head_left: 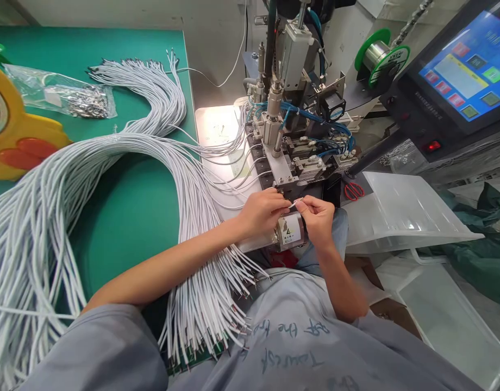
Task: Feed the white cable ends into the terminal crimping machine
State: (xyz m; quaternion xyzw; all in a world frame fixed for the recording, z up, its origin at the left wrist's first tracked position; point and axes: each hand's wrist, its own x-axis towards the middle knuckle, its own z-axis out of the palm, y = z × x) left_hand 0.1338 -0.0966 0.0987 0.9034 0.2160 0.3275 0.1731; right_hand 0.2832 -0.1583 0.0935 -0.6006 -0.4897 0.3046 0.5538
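Close together in front of the machine (274,125), both hands pinch one thin white cable (293,205). My left hand (264,210) has its fingers curled around the cable from the left. From the right, my right hand (316,214) grips the cable's end between thumb and fingers; the tip itself is hidden. Just below the hands sits a motor-like cylinder (291,231) with a white label. Several white cables run from the machine's left side toward a large bundle of white cables (152,142) on the green table.
A bag of small metal parts (87,103) and a yellow object (22,127) lie on the green table (127,201). On the right are a solder wire spool (378,57), touchscreen (468,68), red scissors (353,191) and translucent plastic tray (408,209).
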